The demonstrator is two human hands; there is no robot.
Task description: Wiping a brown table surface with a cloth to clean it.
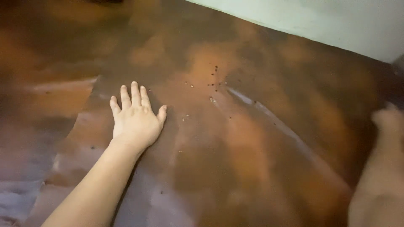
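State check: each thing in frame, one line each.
left hand: open, palm flat on the sheet, fingers spread
right hand: blurred at right edge, state unclear
brown sheet: spread out, glossy, with a raised crease running diagonally
crumbs: scattered loose on the sheet, beyond the left hand
wall: pale, along the sheet's far edge

A scatter of small dark crumbs (214,82) lies on the middle of the surface, a long pale crease (269,115) runs from there toward the lower right, and a pale green wall (320,21) stands behind.
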